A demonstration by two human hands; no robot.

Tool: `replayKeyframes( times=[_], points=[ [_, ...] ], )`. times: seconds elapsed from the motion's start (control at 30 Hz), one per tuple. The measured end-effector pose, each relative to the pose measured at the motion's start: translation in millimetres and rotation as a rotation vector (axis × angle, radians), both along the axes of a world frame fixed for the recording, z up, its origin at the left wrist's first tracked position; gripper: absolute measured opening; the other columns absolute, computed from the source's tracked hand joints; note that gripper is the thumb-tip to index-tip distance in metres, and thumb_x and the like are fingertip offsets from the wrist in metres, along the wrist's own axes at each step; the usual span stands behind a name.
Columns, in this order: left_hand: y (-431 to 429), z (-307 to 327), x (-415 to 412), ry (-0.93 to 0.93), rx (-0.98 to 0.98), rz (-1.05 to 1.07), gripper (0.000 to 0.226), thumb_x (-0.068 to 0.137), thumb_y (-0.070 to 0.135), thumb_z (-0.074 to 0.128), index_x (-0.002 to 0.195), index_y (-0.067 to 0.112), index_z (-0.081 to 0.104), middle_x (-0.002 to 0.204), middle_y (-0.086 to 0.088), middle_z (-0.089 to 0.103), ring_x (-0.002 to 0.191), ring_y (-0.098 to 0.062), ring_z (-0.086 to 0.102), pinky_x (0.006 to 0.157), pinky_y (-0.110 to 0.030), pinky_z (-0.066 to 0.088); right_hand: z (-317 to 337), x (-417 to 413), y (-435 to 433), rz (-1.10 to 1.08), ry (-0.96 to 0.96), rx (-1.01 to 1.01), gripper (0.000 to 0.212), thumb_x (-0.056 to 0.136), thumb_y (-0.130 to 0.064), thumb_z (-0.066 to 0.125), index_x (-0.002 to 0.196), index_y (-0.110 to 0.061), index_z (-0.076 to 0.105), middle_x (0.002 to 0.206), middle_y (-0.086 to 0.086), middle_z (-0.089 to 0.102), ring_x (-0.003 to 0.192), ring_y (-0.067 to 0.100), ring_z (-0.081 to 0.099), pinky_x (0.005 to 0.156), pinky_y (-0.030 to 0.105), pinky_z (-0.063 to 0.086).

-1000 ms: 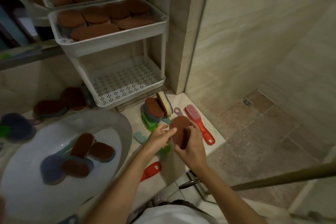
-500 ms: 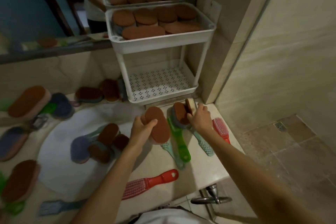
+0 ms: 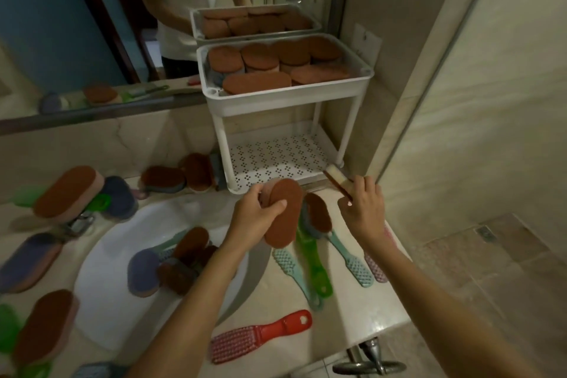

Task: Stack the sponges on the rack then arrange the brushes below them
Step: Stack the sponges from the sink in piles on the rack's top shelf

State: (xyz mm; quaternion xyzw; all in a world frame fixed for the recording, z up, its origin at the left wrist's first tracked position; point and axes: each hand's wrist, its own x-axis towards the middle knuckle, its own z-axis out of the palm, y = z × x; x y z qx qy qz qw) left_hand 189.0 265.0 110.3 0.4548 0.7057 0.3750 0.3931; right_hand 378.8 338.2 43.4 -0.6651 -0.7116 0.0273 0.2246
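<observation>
Your left hand (image 3: pixel 256 219) grips a brown oval sponge (image 3: pixel 285 218), thumb and fingers curled round it, just in front of the white rack (image 3: pixel 291 97). Your right hand (image 3: pixel 365 209) pinches a cream-backed sponge (image 3: pixel 336 179) on edge beside the rack's front right leg. Stacked sponges (image 3: pixel 257 83) fill the upper tier; a green brush (image 3: pixel 317 273) and a red brush (image 3: pixel 260 336) lie on the counter (image 3: pixel 352 310).

The right hand (image 3: pixel 363 212) covers most of the pale sponge (image 3: pixel 333 173) it pinches, and its wrist hides part of a pink brush (image 3: pixel 376 268). The left hand (image 3: pixel 254 219) covers one side of the brown sponge (image 3: pixel 285 215) it holds. At the left edge a purple sponge (image 3: pixel 27 261) is cut off, and a green thing (image 3: pixel 7 331) there is too blurred to name.
</observation>
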Motion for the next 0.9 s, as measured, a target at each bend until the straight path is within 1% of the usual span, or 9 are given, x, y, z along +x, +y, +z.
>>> replayKeyframes(
  times=[0.1,0.17,0.23,0.3,0.4,0.5,0.6,0.73,0.9],
  points=[
    [10,36,1,0.115,0.113,-0.041,0.030,0.086,0.025,0.064,0.111,0.014,0.053,0.093,0.004,0.052,0.090,-0.014,0.050,0.070,-0.026,0.041,32,-8,-9,0.069,0.091,0.235,0.041,0.073,-0.018,0.065,0.109,0.001,0.056,0.095,0.020,0.057,0.082,0.036,0.057,0.070,0.037,0.049],
    [15,63,-4,0.180,0.220,-0.038,0.035,0.086,0.027,0.064,0.116,0.013,0.053,0.098,0.003,0.053,0.091,-0.014,0.051,0.073,-0.026,0.040,59,-17,-12,0.087,0.180,0.340,0.041,0.075,-0.028,0.052,0.102,0.002,0.056,0.091,0.020,0.057,0.077,0.034,0.058,0.064,0.030,0.043],
    [22,88,-12,0.151,0.301,-0.046,0.037,0.085,0.027,0.064,0.118,0.013,0.054,0.100,0.003,0.056,0.094,-0.016,0.056,0.078,-0.029,0.046,86,-29,-11,0.104,0.274,0.426,0.041,0.074,-0.031,0.045,0.094,0.003,0.056,0.087,0.020,0.056,0.073,0.031,0.057,0.064,0.023,0.035],
    [28,109,-21,0.089,0.368,-0.047,0.037,0.085,0.028,0.064,0.119,0.017,0.054,0.100,0.005,0.058,0.097,-0.017,0.059,0.084,-0.032,0.052,112,-41,-8,0.132,0.351,0.495,0.037,0.074,-0.029,0.046,0.088,0.003,0.055,0.085,0.019,0.055,0.074,0.020,0.051,0.066,0.012,0.028],
    [38,133,-37,0.094,0.464,-0.009,0.038,0.086,0.028,0.063,0.120,0.017,0.054,0.101,0.006,0.058,0.096,-0.015,0.059,0.080,-0.030,0.054,140,-60,-1,0.174,0.363,0.586,0.028,0.075,-0.027,0.048,0.087,-0.002,0.051,0.084,0.017,0.055,0.072,0.006,0.038,0.055,0.008,0.023],
    [52,150,-53,0.090,0.521,0.047,0.044,0.087,0.028,0.062,0.127,0.014,0.051,0.108,0.006,0.053,0.099,-0.011,0.053,0.075,-0.026,0.048,163,-77,9,0.205,0.406,0.656,0.023,0.076,-0.027,0.050,0.089,-0.008,0.046,0.085,0.013,0.054,0.077,0.002,0.037,0.058,0.007,0.026],
    [71,164,-70,0.067,0.520,0.094,0.045,0.088,0.029,0.060,0.129,0.013,0.049,0.118,-0.001,0.056,0.103,-0.013,0.054,0.075,-0.024,0.046,186,-92,19,0.196,0.509,0.662,0.027,0.076,-0.028,0.051,0.087,-0.003,0.050,0.087,0.007,0.049,0.077,0.012,0.045,0.062,0.007,0.032],
    [103,171,-88,-0.007,0.425,0.119,0.044,0.091,0.032,0.056,0.129,0.011,0.048,0.125,-0.009,0.058,0.111,-0.026,0.058,0.086,-0.034,0.049,210,-113,41,0.156,0.678,0.575,0.015,0.079,-0.014,0.060,0.084,-0.013,0.046,0.084,0.004,0.048,0.074,0.015,0.046,0.062,0.009,0.034],
    [146,169,-106,-0.013,0.322,0.151,0.043,0.092,0.037,0.052,0.125,0.010,0.052,0.124,-0.011,0.060,0.114,-0.029,0.057,0.091,-0.036,0.048,223,-134,81,0.173,0.762,0.427,0.015,0.083,-0.015,0.060,0.084,-0.015,0.045,0.085,0.002,0.048,0.071,0.009,0.044,0.066,0.014,0.038]
  ],
)
